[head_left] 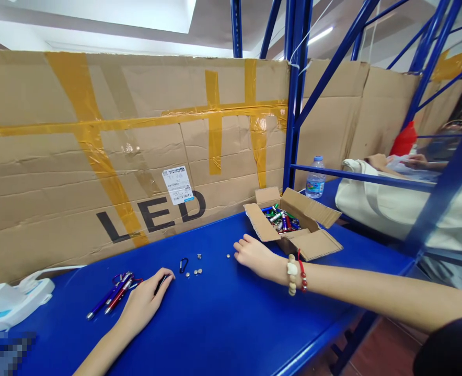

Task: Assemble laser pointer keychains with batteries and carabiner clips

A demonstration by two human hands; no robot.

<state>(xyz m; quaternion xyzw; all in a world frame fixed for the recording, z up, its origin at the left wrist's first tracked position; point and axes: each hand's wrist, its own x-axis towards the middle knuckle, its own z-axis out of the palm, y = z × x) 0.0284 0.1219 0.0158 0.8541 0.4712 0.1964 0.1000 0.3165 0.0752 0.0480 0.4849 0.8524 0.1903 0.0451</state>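
My left hand [147, 300] rests on the blue table [223, 324], its fingers curled over a small black pen-like item [161, 283]. Just left of it lie several purple and red pen lights [113, 295]. My right hand [254, 255], with bead bracelets at the wrist, reaches forward with fingertips at a small button cell [228, 256]. More button cells [196, 271] and a black carabiner clip [183, 265] lie between my hands. An open cardboard box [293, 224] of coloured small flashlights stands right behind my right hand.
A tall taped cardboard wall marked LED [148, 214] backs the table. A white device [7, 303] sits at the far left. Blue rack posts [293, 120], a water bottle [315, 178], a white bag [391, 203] and another person's arm [383, 163] are on the right.
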